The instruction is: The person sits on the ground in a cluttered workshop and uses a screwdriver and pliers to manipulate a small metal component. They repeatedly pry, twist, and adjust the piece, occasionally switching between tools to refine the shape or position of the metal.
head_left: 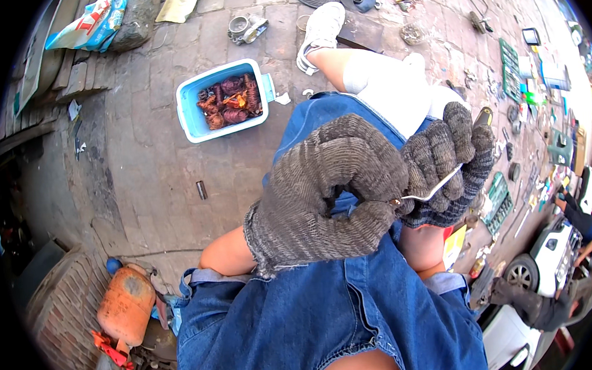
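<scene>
Both my hands wear dark grey knit gloves and meet over my lap. My right hand [445, 160] is closed around a tool with a yellowish-brown handle end [484, 116] sticking out above the fingers. A thin, slightly curved metal strip [437, 186], seemingly part of that tool, runs from the right hand toward my left fingertips. My left hand [339, 186] pinches thumb to fingers at the strip's far end, where a small brown bit [396, 202] shows. Mostly hidden by the fingers, that bit's kind is unclear.
A light blue basin [189, 117] with reddish-brown wire coils [228, 105] stands on the brick paving at left. A metal cylinder [201, 190] lies nearer. An orange tank [126, 304] sits lower left. Green tool cases [496, 203] and parts lie right, near a person [590, 233] and white vehicle [555, 255].
</scene>
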A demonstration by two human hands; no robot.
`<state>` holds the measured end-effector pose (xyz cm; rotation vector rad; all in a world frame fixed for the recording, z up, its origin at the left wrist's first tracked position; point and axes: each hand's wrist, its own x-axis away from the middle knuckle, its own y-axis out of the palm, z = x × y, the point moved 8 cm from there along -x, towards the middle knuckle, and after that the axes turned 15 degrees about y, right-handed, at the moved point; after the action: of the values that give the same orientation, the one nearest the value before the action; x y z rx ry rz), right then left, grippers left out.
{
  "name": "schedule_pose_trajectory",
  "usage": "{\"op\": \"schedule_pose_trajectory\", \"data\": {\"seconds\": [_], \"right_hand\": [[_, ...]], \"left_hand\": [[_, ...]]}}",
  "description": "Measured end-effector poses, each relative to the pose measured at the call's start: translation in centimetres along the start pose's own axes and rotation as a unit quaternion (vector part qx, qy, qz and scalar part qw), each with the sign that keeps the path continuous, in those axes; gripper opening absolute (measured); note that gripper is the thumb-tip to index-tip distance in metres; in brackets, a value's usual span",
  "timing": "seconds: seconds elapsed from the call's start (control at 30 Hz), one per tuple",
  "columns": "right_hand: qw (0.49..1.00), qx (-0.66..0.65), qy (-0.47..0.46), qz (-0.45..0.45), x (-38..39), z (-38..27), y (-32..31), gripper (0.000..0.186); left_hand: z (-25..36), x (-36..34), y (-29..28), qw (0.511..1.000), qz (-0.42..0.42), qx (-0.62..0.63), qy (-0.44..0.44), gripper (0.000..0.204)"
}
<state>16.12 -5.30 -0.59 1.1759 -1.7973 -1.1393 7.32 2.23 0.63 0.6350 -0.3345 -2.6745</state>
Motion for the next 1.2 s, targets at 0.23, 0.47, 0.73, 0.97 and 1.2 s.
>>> {"op": "schedule_pose_trajectory", "data": {"seconds": [0.23, 0.47, 0.73, 0.97, 1.2], "right_hand": [[0.998, 0.025, -0.031, 0.046, 0.5, -0.2, -0.8, 0.028], [0.996, 0.046, -0.058, 0.048, 0.6, -0.8, -1.1, 0.027], [0.949, 0.139, -0.146, 0.240, 2.3, -2.5, -1.6, 0.024], [0.952, 0.149, -0.079, 0.256, 1.9, -1.7, -2.4, 0.022], [0.973, 0.048, 0.006, 0.225, 0.9, 0.6, -2.5, 0.023]], "left_hand": [[0.2, -0.3, -0.1, 0.999, -0.022, -0.041, 0.024, 0.016], [0.3, -0.4, -0.2, 0.997, -0.033, -0.064, 0.031, 0.017], [0.2, 0.0, -0.3, 0.996, -0.017, -0.087, 0.008, 0.018], [-2.2, 1.5, 0.2, 0.995, -0.012, 0.040, -0.094, 0.022], [-4.2, 2.7, 1.6, 0.934, 0.040, 0.268, -0.232, 0.027]]}}
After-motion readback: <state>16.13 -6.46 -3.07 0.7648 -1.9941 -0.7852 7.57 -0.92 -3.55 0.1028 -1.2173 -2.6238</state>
